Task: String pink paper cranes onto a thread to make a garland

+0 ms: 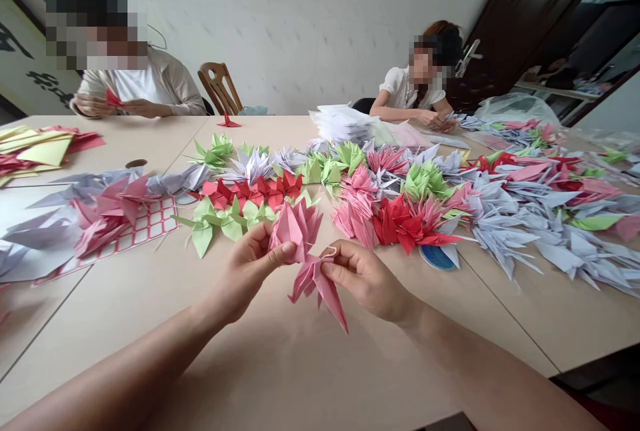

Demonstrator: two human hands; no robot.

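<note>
My left hand pinches a bundle of pink paper cranes by its lower part, thumb on top. My right hand is closed on the bundle's tails, which hang down toward me above the beige table. Both hands hover just above the tabletop near its front middle. Beyond them lie rows of folded cranes in green, red, pink and pale lilac.
A sheet of red-edged stickers lies at the left under pink and lilac cranes. Flat coloured paper is stacked far left. A blue tape roll sits right of my hands. Two other people fold paper at the far side, beside a wooden chair.
</note>
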